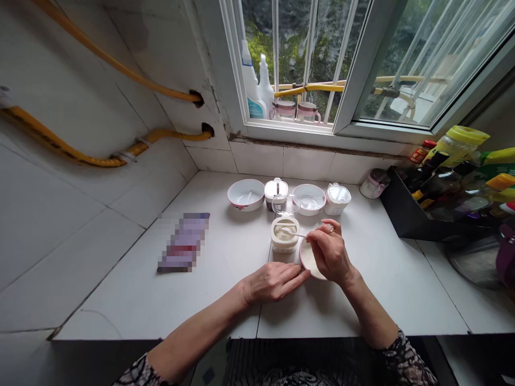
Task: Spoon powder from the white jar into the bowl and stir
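- White spoon (296,234): gripped by its handle in the right hand (333,253), between thumb and fingers; its tip lies inside the open jar, over the powder.
- Ring (331,229): worn on a finger of the right hand.
- Open jar (285,249), white-rimmed, one: pale powder within; standing upright on the counter, just left of the near bowl. Clear lid (286,205) raised at the back.
- Near bowl (300,259), pink-rimmed, one: under the right hand and partly hidden by it; pale contents.
- Left hand (271,282): palm down, fingers extended and grasping nothing, fingertips at the near bowl's left edge.
- Back row, left to right: white bowl (238,203) with a small utensil inside; lidded jar (276,187) with dark contents; second white bowl (309,210); white lidded jar (337,206).
- Purple item (183,241), one: pixelated, lying on the counter at left; details cannot be read.
- Black box (406,220): assorted bottles, at right.
- White tiled counter (225,241): beneath all the above.
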Tool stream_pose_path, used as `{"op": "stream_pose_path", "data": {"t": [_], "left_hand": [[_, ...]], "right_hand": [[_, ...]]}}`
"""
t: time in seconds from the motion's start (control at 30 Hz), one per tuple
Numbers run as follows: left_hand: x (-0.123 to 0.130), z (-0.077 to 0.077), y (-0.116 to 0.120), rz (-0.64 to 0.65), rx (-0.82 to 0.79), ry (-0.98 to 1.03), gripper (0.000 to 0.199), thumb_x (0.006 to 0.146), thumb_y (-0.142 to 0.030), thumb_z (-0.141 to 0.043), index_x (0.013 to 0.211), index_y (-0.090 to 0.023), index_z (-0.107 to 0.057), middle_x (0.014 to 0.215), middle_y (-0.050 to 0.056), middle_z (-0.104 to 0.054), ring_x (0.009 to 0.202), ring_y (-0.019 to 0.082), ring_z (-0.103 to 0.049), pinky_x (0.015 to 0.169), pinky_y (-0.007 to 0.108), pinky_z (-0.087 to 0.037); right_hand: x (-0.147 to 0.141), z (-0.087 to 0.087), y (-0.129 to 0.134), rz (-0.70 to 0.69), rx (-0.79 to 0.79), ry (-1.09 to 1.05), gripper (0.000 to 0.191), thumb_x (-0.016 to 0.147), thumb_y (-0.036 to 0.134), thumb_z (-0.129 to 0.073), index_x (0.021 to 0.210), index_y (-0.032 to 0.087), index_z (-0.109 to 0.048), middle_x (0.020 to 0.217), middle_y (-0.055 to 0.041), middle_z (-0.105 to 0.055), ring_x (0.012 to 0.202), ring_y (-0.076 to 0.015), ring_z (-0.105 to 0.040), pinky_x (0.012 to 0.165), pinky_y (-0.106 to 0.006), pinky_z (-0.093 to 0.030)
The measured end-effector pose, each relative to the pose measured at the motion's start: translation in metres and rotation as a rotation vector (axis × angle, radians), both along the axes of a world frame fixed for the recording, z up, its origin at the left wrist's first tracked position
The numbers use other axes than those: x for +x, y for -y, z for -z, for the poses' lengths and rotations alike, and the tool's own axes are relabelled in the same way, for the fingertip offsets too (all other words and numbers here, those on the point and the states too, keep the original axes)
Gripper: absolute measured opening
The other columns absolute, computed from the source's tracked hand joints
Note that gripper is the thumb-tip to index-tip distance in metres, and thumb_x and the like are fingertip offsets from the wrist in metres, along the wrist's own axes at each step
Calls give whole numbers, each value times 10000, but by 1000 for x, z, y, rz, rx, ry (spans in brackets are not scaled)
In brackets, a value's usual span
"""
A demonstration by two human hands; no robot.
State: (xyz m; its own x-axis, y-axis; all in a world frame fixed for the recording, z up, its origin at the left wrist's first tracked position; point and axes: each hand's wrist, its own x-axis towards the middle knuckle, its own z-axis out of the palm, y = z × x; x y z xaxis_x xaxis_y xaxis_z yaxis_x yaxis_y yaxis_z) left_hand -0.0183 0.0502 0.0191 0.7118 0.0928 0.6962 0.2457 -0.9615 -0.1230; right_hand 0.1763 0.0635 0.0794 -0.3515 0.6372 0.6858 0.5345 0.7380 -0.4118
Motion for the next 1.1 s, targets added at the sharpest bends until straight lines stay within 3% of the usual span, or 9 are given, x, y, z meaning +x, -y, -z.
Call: {"op": "stream_pose_path", "data": {"t": [0.13, 0.27, 0.4, 0.6, 0.73, 0.9, 1.1], "left_hand": [[0, -1, 0, 7, 23, 12, 279, 929, -19, -458, 1189, 1, -557, 893, 135, -719, 792, 189, -716, 630, 267, -625], [0, -2, 1, -3, 39, 4, 299, 941, -26, -433, 1214, -8, -553, 889, 121, -719, 805, 173, -711, 642, 259, -626], [0, -2, 2, 8, 77, -7, 288, 934, -12, -430, 1183, 32, -566, 864, 126, -713, 779, 171, -707, 632, 254, -618], [-2, 3, 2, -8, 102, -34, 321, 939, -16, -417, 1229, 19, -549, 871, 121, -714, 786, 162, -707, 667, 254, -625], [-4, 8, 1, -19, 95, -65, 374, 945, -42, -451, 1315, -23, -502, 897, 109, -711, 792, 155, -713, 674, 248, -629], [-4, 10, 1, -21, 101, -66, 375, 939, -31, -465, 1311, 4, -485, 863, 96, -697, 771, 149, -707, 655, 247, -626], [-3, 6, 2, -22, 103, -55, 344, 943, -28, -434, 1275, 10, -511, 853, 100, -705, 744, 148, -701, 625, 244, -617]], "right_hand": [[7, 2, 0, 75, 16, -123, 162, 846, 110, -470, 850, 248, -556, 675, 18, -651, 637, -183, -576, 944, -461, -396], [25, 5, 0, 180, -96, -290, 160, 825, 134, -467, 776, 256, -559, 566, 26, -574, 678, -212, -550, 862, -426, -438], [41, 6, -4, 246, -228, -233, 165, 746, 131, -473, 670, 253, -556, 583, -4, -556, 720, -230, -530, 739, -380, -453], [37, 11, -10, 210, -297, -87, 165, 699, 129, -460, 603, 249, -521, 568, 7, -572, 691, -212, -510, 795, -376, -429], [31, 15, -8, 211, -438, -123, 162, 682, 148, -434, 572, 248, -497, 569, -4, -583, 765, -222, -523, 766, -345, -416], [32, 12, -7, 161, -593, -181, 167, 679, 158, -412, 585, 247, -517, 489, 11, -534, 699, -206, -518, 743, -322, -414], [35, 10, -8, 182, -548, -133, 155, 665, 168, -426, 576, 250, -524, 514, -3, -537, 796, -226, -520, 746, -325, -416]]}}
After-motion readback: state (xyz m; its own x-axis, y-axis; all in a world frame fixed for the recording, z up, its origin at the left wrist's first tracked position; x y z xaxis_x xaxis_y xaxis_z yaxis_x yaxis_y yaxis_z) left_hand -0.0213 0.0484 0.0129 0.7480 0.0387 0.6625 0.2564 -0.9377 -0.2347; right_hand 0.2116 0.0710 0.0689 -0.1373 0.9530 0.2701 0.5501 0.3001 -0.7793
